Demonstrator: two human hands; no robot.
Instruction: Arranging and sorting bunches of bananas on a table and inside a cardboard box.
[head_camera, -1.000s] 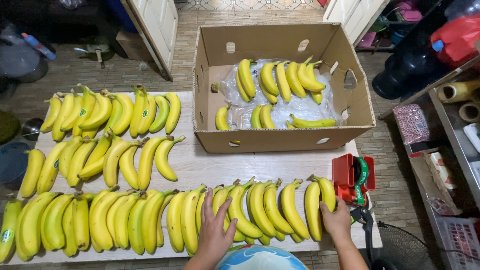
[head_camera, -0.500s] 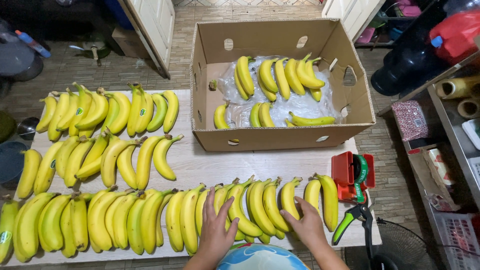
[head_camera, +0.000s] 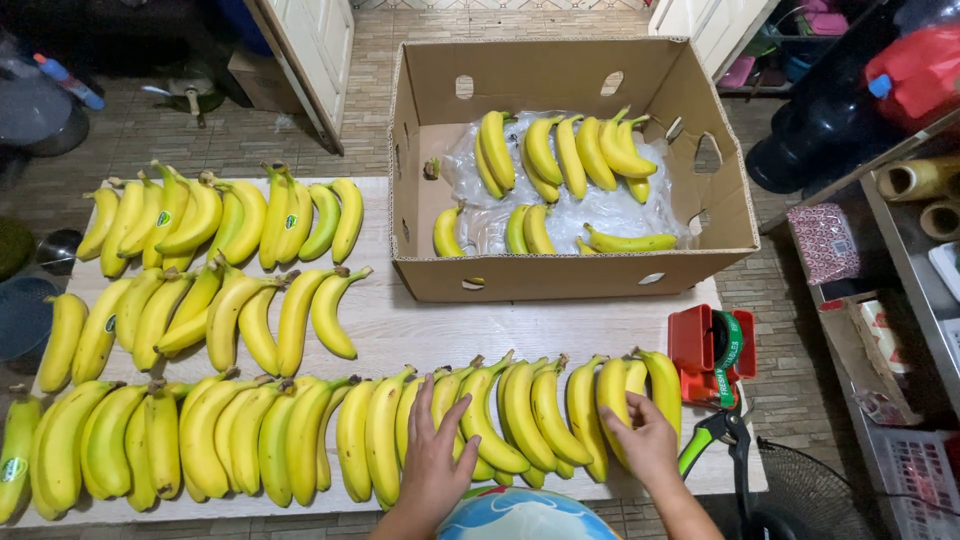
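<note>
Bare tabletop (head_camera: 400, 325) forms an open lane between the front banana row (head_camera: 300, 440) and the cardboard box (head_camera: 570, 270). The box wall blocks passage rearward; the box top is open above the bananas inside. The red tape dispenser (head_camera: 710, 350) and green-handled tool (head_camera: 715, 430) obstruct the right edge.
</note>
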